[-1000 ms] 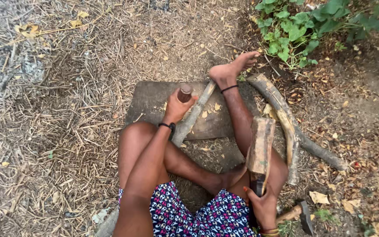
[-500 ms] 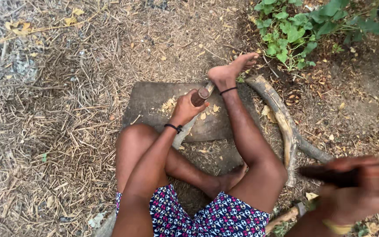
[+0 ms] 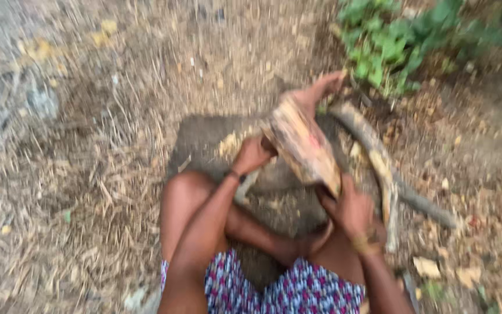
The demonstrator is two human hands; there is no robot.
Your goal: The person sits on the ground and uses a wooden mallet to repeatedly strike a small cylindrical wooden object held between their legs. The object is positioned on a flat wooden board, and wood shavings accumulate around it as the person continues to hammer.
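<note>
Sitting on the ground with legs folded, the person holds a split log (image 3: 304, 145) over a flat grey stone slab (image 3: 204, 142). The right hand (image 3: 350, 206) grips the log's near end at about five o'clock from the slab's centre, fingers wrapped around the wood. The left hand (image 3: 252, 154) is closed near the log's far-left side at about nine o'clock from it; motion blur keeps me from telling whether those fingers pinch the log itself or a smaller piece just beside it. The log lies tilted, its pale inner face turned up, running from the right hand toward the bare foot (image 3: 315, 90) at twelve o'clock.

Pale chips (image 3: 230, 144) lie on the slab by the left hand, which suggests some wood has already been worked here. A long curved branch (image 3: 379, 157) lies at three o'clock, uncut as far as the frame shows, so more wood looks left to handle. Judging by this, the work seems partway through: one piece in hand, at least one still waiting.

Dry grass and straw (image 3: 88, 174) cover the ground to the left, and green leafy plants (image 3: 402, 40) grow at one o'clock. The whole frame is blurred, so finer detail is not readable.
</note>
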